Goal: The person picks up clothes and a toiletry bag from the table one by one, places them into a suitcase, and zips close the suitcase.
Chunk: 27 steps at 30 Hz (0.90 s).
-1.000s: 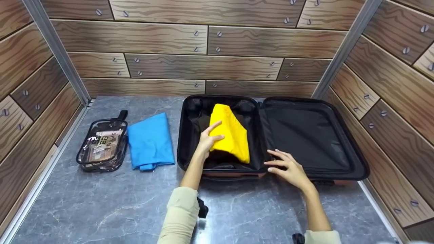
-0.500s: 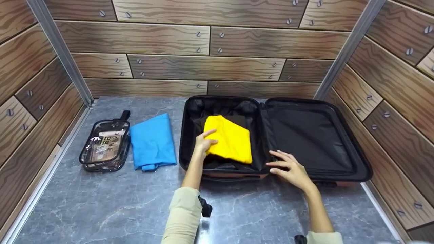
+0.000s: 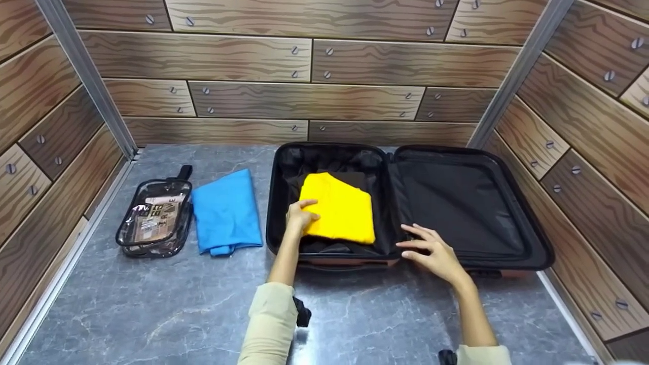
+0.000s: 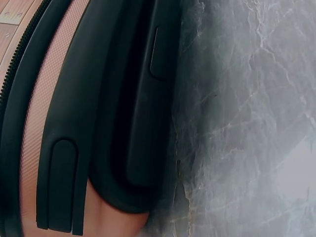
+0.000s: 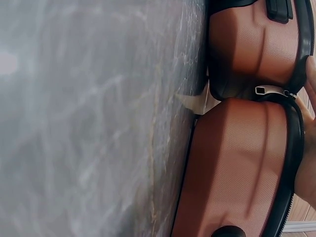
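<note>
An open suitcase (image 3: 333,256) lies with its black-lined base on the left and its lid (image 3: 456,203) folded out to the right. Inside the base, a folded yellow cloth (image 3: 339,208) rests flat over dark folded fabric (image 3: 350,178). My left hand (image 3: 299,218) holds the cloth's left edge, thumb and forefinger lying on top; its other fingers are mostly hidden. My right hand (image 3: 430,252), fingers spread and lightly bent, has its fingertips at the rim near the hinge. In the right wrist view, its fingers (image 5: 311,74) show beside a metal zip puller (image 5: 271,90).
Left of the suitcase lies a folded blue cloth (image 3: 228,213). Farther left stands a clear pouch (image 3: 157,218) with black trim and makeup palettes inside. Wood-patterned walls (image 3: 324,101) close in the grey marbled table (image 3: 177,304). The suitcase's handle (image 4: 163,89) faces the front.
The yellow cloth has gone from raised and tilted to lying flat in the suitcase. My left hand has moved down and left with its edge. My right hand stays put.
</note>
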### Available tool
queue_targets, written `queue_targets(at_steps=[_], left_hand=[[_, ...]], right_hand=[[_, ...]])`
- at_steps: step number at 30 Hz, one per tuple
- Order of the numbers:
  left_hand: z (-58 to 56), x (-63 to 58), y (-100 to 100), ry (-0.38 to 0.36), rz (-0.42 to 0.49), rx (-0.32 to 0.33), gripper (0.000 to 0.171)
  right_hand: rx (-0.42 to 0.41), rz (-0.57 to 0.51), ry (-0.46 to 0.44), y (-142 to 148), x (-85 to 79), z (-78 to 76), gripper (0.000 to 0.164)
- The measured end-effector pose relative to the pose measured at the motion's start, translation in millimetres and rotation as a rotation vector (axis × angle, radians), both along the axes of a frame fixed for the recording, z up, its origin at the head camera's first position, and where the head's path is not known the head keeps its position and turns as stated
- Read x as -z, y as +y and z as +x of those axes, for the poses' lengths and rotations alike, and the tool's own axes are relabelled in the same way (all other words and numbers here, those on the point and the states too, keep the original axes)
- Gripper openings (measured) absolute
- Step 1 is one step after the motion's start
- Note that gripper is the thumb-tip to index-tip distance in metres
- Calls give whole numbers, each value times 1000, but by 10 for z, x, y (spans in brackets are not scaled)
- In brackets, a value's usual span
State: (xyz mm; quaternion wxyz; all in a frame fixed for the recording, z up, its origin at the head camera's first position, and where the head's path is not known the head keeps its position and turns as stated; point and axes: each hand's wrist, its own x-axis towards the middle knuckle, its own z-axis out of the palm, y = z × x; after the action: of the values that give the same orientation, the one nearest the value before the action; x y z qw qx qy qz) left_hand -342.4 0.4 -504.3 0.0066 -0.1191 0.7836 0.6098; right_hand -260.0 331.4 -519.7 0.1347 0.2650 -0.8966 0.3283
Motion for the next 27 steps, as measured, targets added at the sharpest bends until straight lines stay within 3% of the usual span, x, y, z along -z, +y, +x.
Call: queue_targets(at_steps=[7, 16, 22, 27], left_hand=[[26, -12, -7, 33, -115, -31, 41], [1, -19, -9, 62, -112, -105, 49], [-27, -14, -3, 162, -152, -211, 46], [-32, -25, 38, 303, -154, -309, 35]], right_hand=[[-3, -2, -9, -1, 2, 0, 24], [-4, -3, -2, -8, 6, -11, 24], [3, 2, -18, -17, 8, -9, 23], [13, 3, -16, 2, -3, 10, 23]])
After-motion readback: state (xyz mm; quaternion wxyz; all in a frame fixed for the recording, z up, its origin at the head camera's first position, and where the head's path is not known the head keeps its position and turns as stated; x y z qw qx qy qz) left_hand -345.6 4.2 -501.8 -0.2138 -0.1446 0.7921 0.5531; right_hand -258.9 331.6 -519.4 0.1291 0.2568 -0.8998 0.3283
